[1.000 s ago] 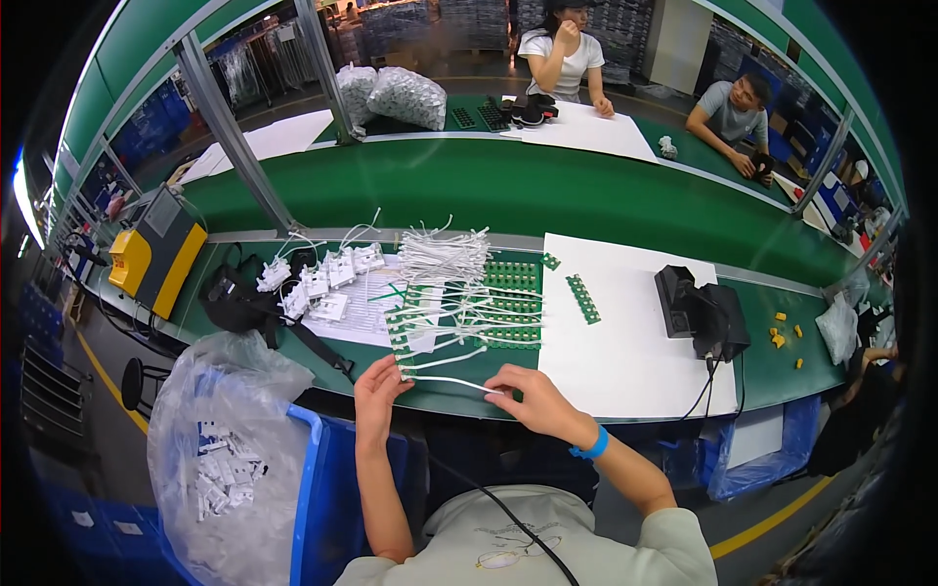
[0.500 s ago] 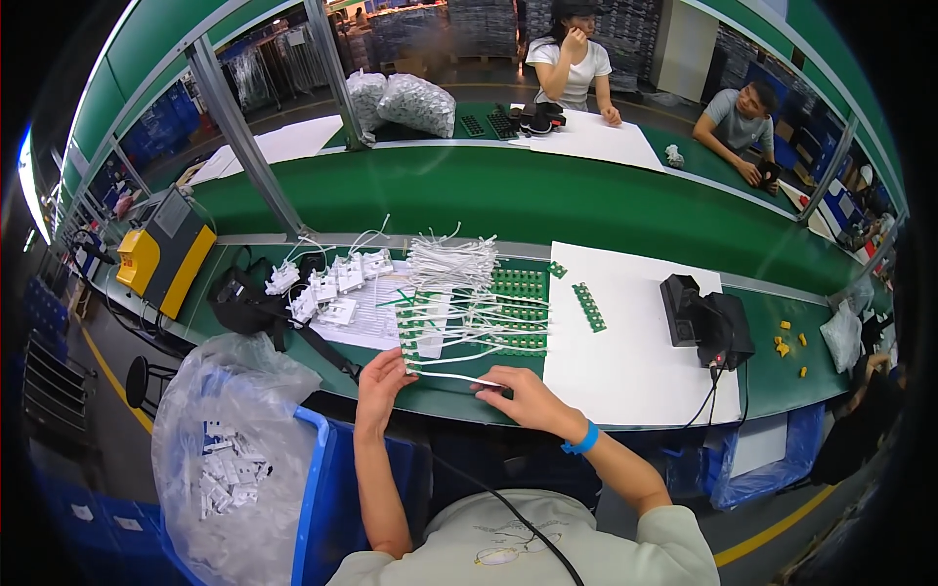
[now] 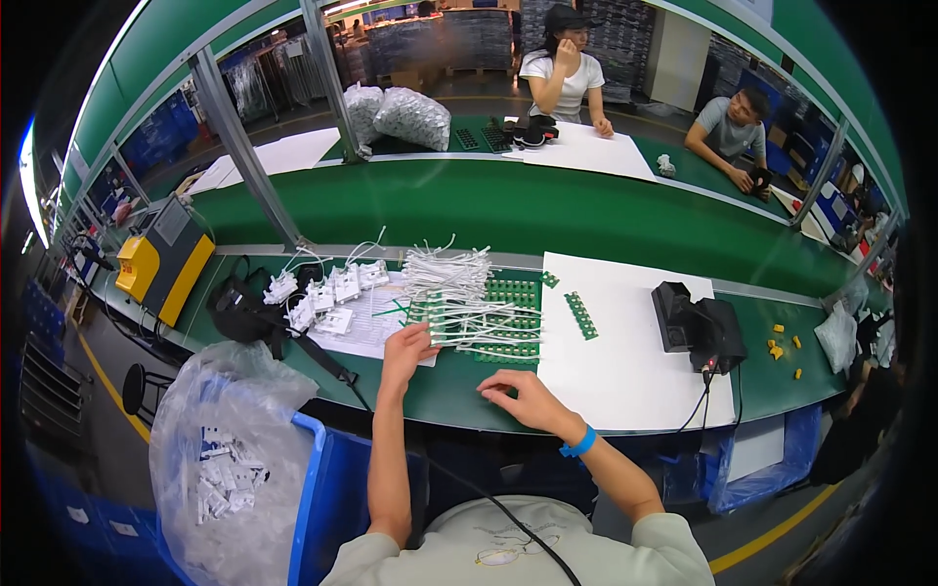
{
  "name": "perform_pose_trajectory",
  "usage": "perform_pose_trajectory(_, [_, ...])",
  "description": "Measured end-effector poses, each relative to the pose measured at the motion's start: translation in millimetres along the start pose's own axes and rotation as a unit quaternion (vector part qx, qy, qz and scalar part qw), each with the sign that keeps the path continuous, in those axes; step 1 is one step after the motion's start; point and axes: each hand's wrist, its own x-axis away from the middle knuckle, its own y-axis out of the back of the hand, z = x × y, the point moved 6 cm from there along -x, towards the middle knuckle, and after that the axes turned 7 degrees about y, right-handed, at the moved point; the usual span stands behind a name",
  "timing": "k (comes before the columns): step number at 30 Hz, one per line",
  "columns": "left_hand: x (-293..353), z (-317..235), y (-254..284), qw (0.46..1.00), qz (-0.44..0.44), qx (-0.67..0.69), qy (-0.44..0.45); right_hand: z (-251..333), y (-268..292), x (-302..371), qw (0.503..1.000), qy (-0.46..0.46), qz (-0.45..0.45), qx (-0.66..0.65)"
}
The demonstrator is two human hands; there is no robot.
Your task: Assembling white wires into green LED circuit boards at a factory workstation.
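My left hand is at the near left end of the wired boards, its fingers closed on a narrow green circuit board strip. White wires run to the right from that strip, across a block of green circuit boards. My right hand, below a blue wristband, is over the table's near edge. Its thumb and forefinger are curved and apart, and I see nothing between them. A thick bundle of white wires lies just beyond the boards.
White connector pieces lie on paper at the left, near a yellow-grey machine. A white sheet bears a small board strip and a black device. A lined blue bin stands front left. Two people sit across.
My left hand has moved away from me with the strip, toward the boards. My right hand has let go of a white wire and come slightly lower.
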Motion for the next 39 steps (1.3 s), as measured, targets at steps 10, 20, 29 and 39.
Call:
perform_pose_trajectory(10, [17,-7,-2,0.963,-0.147,-0.216,-0.069,-14,37,7,0.997,-0.049,-0.063,0.016])
perform_pose_trajectory(20, [45,-14,-31,0.846,-0.216,-0.422,-0.244,-87,162,13,0.824,-0.17,-0.297,0.453])
perform_pose_trajectory(29, [74,-25,-37,0.941,-0.172,-0.2,-0.21,-114,178,27,0.844,-0.125,-0.332,0.402])
perform_pose_trajectory(39, [74,-10,-60,0.925,0.353,0.09,0.109,74,36,-28,0.966,0.172,0.038,0.187])
